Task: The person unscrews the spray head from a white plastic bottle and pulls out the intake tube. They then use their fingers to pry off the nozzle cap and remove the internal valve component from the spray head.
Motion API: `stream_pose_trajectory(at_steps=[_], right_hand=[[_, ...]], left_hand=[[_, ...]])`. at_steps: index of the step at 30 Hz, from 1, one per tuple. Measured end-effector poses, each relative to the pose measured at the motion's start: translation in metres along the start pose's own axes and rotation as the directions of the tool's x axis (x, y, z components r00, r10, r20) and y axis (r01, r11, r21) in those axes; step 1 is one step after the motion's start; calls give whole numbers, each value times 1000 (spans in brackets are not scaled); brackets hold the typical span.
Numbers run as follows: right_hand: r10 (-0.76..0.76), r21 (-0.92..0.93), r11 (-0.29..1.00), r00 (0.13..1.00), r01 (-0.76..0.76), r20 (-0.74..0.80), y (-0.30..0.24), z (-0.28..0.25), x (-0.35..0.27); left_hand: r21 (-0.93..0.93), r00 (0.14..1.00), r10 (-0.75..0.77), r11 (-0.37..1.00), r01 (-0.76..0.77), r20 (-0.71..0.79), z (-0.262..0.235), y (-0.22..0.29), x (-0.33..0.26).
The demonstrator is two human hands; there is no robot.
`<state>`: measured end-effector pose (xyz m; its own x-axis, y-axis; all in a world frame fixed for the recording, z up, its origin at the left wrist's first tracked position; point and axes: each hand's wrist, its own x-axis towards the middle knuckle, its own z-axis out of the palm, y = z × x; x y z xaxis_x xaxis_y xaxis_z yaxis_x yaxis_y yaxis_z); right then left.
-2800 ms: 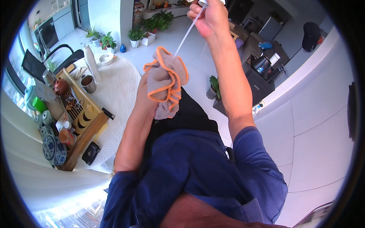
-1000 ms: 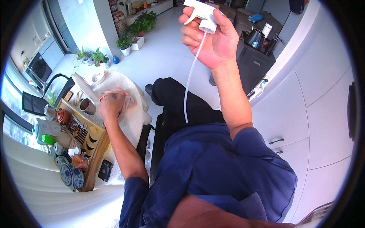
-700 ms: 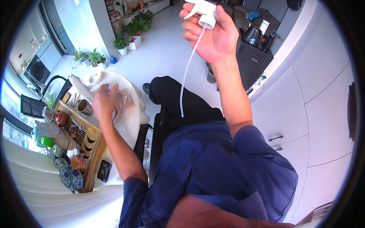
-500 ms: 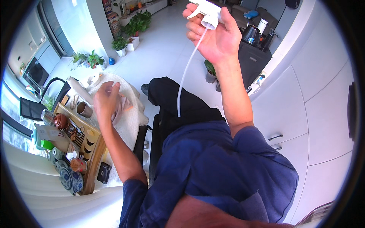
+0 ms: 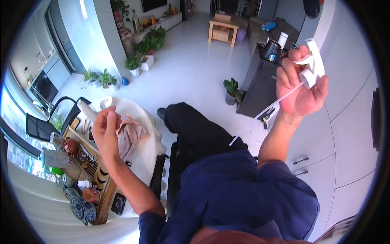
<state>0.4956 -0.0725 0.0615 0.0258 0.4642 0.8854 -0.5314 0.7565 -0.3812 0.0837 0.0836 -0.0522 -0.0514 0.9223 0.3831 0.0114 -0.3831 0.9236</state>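
The right hand (image 5: 300, 92) grips a white spray head (image 5: 312, 67), well off the table's right edge. The left hand (image 5: 105, 134) curls beside a cloth (image 5: 133, 140) on the table (image 5: 148, 152); whether it pinches anything, I can't tell. At the left edge, a tray (image 5: 106, 199) carries a teapot (image 5: 71, 147) and a jar of sticks (image 5: 92, 195).

From my end I can read no words, numbers or signs; the pale card (image 5: 58, 157) by the wooden tray (image 5: 105, 202) bears small dark marks too tiny to make out.
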Motion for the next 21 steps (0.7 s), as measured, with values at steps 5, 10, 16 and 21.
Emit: stream_pose_trajectory(at_steps=[5, 10, 16, 21], right_hand=[[101, -143, 984, 993, -108, -55, 29, 3, 0], [414, -63, 909, 910, -412, 21, 109, 29, 17], [466, -250, 857, 885, -451, 1, 184, 85, 31], [683, -356, 720, 699, -597, 210, 201, 95, 31]], left_hand=[[-185, 991, 52, 982, -28, 125, 33, 25, -6], [-313, 906, 181, 948, -57, 383, 72, 45, -26], [-614, 855, 249, 783, 99, 455, 80, 54, -36], [-628, 885, 202, 769, 121, 419, 70, 57, -32]])
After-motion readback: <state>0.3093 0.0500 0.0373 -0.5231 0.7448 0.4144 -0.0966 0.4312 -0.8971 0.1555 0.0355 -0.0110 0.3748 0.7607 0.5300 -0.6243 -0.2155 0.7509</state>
